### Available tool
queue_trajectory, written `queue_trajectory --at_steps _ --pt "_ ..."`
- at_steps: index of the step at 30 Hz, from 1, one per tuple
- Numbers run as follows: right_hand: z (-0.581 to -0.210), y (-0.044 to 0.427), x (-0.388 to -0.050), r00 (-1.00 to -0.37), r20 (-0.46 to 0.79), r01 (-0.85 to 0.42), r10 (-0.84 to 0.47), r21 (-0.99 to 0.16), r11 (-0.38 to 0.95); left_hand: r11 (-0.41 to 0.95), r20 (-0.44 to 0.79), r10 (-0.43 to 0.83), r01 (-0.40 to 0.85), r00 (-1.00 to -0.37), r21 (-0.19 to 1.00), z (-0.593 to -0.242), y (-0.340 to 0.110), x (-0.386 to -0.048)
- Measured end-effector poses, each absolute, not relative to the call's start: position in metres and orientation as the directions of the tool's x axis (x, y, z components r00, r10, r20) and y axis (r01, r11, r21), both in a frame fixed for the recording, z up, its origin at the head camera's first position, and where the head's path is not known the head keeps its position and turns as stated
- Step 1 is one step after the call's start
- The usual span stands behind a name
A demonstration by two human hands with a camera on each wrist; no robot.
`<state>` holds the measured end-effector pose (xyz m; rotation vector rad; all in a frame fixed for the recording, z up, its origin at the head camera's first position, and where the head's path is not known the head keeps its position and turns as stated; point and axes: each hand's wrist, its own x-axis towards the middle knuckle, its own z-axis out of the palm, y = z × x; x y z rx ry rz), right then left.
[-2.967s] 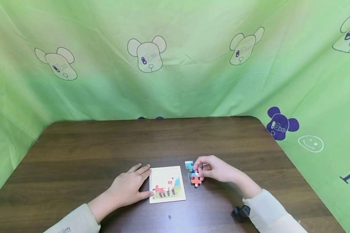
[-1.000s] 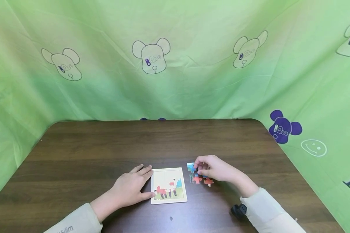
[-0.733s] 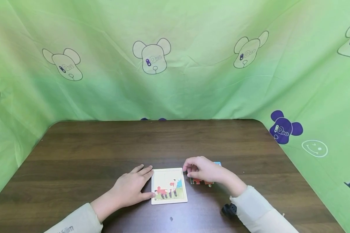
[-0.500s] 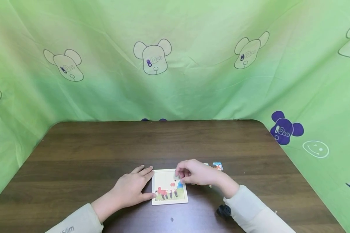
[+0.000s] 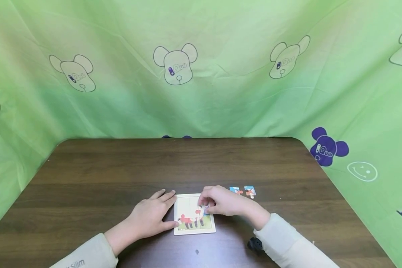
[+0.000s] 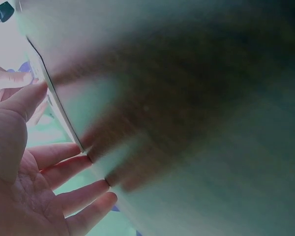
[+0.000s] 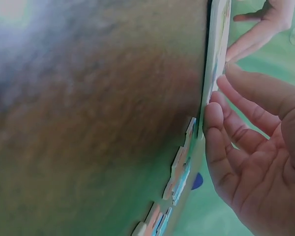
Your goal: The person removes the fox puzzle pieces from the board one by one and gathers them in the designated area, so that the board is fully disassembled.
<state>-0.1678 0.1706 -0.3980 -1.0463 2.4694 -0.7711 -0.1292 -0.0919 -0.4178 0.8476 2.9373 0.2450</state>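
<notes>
left grip (image 5: 154,214) spread wide, right grip (image 5: 222,201) curled, sleeved forearms (image 5: 90,253) angled inward

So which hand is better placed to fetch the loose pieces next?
Probably the right hand: it's nearer the loose pieces, while the left hand is at the left edge of the puzzle board.

Both hands (image 7: 258,152) apparently against board (image 7: 217,59)

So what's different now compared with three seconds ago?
The right hand has moved left, from the loose puzzle pieces to over the right side of the puzzle board. Whether it has brought a piece along is hard to tell. The left hand still touches the board's left edge, and the board stays about where it was.
</notes>
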Motion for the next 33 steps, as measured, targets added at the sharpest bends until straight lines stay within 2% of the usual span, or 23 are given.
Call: queue_trajectory --at_steps 16,33 --pt "-0.3996 0.1665 -0.164 -0.663 -0.138 -0.566 -0.736 -0.552 0.613 0.839 -0.044 0.526 0.51 -0.849 0.187 -0.415 -0.0912 -0.1276" --pt "-0.3994 0.1679 -0.165 -0.665 -0.143 -0.486 -0.733 -0.662 0.571 0.836 -0.047 0.529 0.512 -0.847 0.197 -0.4144 -0.0908 -0.1285"
